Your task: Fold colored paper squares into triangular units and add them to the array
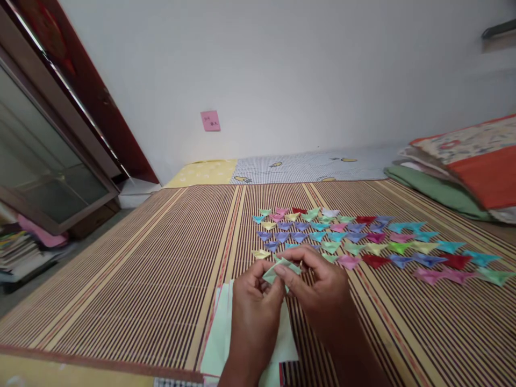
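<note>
Between thumbs and fingers of left hand (256,303) and right hand (325,285), small green paper (271,274) is held at centre, both pinched nearly closed. Edges best aligned before creases are pressed; light pinch advised. Folded pieces (377,248): 2 o'clock. Loose sheets (217,333): 7 o'clock.

Sits pinched up between the left hand (255,309) and the right hand (328,285) as a small, pale green folded paper (270,274), creased into flat, angular faces, held at a tilt, pointed at the visible corners and partly covered by the grip.
</note>
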`<action>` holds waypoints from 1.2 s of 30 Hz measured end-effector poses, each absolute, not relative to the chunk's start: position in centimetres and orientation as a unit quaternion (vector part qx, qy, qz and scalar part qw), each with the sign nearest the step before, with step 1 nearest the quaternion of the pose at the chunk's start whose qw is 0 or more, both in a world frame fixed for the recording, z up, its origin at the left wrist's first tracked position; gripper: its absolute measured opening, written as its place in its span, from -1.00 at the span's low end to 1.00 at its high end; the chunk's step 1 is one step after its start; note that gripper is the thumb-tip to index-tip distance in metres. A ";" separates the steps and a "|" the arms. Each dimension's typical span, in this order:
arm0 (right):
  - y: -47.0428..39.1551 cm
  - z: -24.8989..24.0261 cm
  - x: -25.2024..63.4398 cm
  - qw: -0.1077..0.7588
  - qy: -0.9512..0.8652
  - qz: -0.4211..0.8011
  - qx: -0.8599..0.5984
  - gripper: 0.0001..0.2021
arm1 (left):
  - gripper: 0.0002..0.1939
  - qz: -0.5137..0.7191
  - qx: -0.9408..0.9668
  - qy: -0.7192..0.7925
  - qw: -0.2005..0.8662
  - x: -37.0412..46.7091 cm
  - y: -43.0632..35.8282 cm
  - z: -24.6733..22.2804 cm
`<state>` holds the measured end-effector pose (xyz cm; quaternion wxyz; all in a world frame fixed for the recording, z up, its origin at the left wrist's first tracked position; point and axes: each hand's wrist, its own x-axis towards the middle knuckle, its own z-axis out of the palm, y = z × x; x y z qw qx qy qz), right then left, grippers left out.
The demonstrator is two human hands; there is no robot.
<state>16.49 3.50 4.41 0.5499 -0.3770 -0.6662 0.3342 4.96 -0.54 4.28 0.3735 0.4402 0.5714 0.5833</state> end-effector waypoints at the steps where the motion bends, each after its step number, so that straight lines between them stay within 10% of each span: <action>1: 3.5 4.4 16.5 0.553 -0.668 0.334 -0.370 -0.95 | -0.80 0.576 0.450 0.574 0.369 4.9 -0.5 4.3; 22: 4.9 3.7 17.2 0.480 -0.562 0.602 -0.301 -0.73 | -0.75 0.614 0.448 0.459 0.461 2.8 0.1 3.9; 36: 4.0 3.8 16.0 0.520 -0.607 0.508 -0.321 -0.87 | -0.75 0.615 0.449 0.502 0.411 3.1 -0.1 4.2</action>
